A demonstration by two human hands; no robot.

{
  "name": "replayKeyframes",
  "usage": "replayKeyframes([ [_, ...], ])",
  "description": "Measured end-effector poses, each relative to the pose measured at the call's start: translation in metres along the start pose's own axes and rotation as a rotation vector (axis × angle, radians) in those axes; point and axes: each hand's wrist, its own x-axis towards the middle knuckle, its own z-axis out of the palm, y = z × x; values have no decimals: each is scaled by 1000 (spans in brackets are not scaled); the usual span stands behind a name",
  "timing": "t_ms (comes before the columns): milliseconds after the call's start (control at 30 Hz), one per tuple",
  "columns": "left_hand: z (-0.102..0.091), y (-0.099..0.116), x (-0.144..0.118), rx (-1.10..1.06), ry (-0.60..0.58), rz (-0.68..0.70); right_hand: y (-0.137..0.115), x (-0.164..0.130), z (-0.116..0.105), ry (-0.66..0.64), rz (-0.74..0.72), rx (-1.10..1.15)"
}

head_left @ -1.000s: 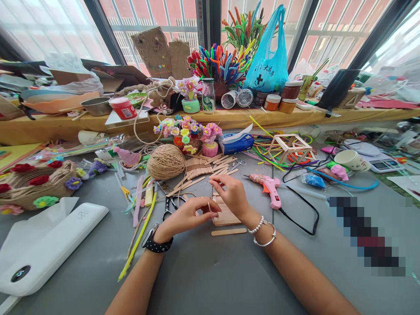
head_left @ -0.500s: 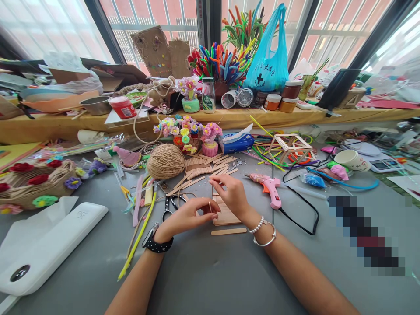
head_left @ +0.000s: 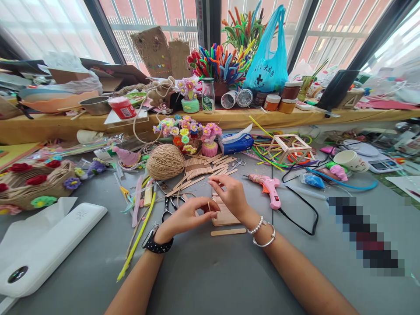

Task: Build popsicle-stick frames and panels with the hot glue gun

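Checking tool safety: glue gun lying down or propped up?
Lying down: the pink glue gun rests flat on the grey table, cord trailing.

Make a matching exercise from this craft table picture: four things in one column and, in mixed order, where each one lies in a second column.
Things
1. glue gun
2. ball of twine
3. scissors
4. single wooden stick

Places
A. just beyond the left hand
B. in front of the flat panel of sticks, nearest the camera
C. right of the right hand, cord trailing
D. beside the pile of loose sticks, on its left

Pairs: 1-C, 2-D, 3-A, 4-B
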Motion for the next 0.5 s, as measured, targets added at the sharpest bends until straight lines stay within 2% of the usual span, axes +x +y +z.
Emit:
replayKeyframes([
  [133,0,-1,0,40,40,-13,0,0,0,5,-5,4],
  [400,0,0,0,19,24,-6,-1,0,0,-8,7,-6],
  [500,-1,-2,0,1,55,-50,-2,0,-1,-17,9,-10],
])
